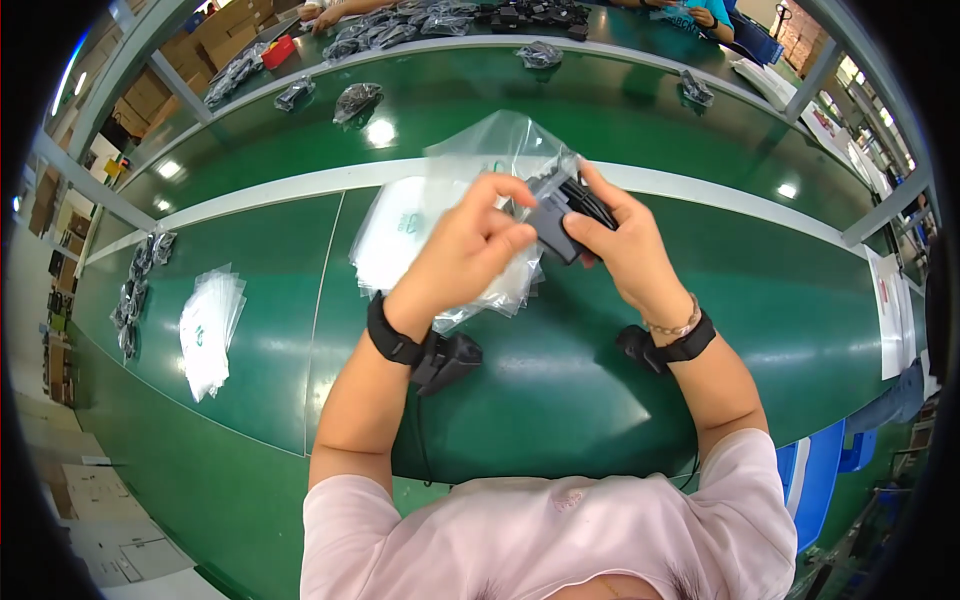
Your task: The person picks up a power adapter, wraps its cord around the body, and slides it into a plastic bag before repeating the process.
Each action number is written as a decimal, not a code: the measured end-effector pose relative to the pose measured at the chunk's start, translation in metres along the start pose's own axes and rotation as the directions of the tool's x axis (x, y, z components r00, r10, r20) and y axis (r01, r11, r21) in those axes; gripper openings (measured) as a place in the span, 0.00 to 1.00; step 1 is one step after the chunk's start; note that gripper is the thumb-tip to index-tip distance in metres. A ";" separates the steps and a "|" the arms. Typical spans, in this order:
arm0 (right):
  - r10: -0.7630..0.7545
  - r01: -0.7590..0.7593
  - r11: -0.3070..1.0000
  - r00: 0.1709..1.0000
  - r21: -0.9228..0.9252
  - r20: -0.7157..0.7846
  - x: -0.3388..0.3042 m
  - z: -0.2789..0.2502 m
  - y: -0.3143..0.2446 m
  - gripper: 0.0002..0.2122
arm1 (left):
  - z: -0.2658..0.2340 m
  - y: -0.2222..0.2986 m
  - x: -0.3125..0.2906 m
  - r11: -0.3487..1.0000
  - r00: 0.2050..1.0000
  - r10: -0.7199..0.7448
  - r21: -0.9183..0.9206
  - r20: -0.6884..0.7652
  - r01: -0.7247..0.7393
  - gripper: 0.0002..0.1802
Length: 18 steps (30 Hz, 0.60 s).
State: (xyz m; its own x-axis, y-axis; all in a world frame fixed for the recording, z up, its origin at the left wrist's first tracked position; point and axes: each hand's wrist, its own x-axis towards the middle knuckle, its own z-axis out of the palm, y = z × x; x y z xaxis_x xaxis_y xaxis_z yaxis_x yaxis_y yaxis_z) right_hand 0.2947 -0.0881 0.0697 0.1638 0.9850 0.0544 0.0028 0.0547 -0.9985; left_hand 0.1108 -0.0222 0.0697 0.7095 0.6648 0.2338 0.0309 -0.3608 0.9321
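Note:
My right hand (pixel 625 230) is closed around a black power adapter (pixel 556 226) with a bundled black cable (pixel 590 203), thumb on top. A clear plastic bag (pixel 500 140) spreads up and left from the adapter, and its film seems to cover part of it. My left hand (pixel 470 240) has its fingers bent at the bag and the adapter's left side, slightly blurred; its hold looks like a grip on the film. Beneath my hands lies a fanned stack of clear bags with green print (pixel 385 240). Each wrist wears a black strap with a black device.
At the left are another stack of bags (pixel 208 335) and a row of bagged adapters (pixel 130 290). Beyond the white rail (pixel 270 190), bagged items (pixel 357 102) lie on a green surface. Farther back are piled black parts (pixel 535 15) and other people's hands. A blue stool (pixel 822 480) stands at right.

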 end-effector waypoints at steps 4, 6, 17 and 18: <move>-0.635 0.540 0.671 0.772 -0.508 -0.017 0.003 0.010 0.021 0.28 | 0.027 -0.006 0.001 0.962 0.974 0.227 0.157 0.005 -0.225 0.14; -0.686 0.606 0.563 0.722 -0.562 0.091 0.004 0.005 0.019 0.27 | 0.033 -0.005 0.000 0.919 0.947 0.320 0.237 0.018 -0.315 0.13; -0.342 0.406 0.894 0.893 -0.192 0.293 -0.004 -0.001 0.044 0.11 | 0.045 0.001 -0.005 0.895 0.948 0.310 0.314 0.074 -0.317 0.02; -0.224 0.234 0.972 0.941 -0.009 0.253 0.002 0.004 0.053 0.13 | 0.042 0.008 -0.007 0.900 0.983 0.181 0.400 0.017 -0.173 0.03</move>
State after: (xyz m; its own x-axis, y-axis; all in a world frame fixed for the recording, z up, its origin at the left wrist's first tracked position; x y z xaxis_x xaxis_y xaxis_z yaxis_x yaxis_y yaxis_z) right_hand 0.2909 -0.0826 0.0168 -0.0963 0.9561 0.2768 0.0496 0.2824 -0.9580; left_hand 0.1358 -0.0573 0.0638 0.7154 0.5769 0.3942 0.1869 -0.7016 0.6876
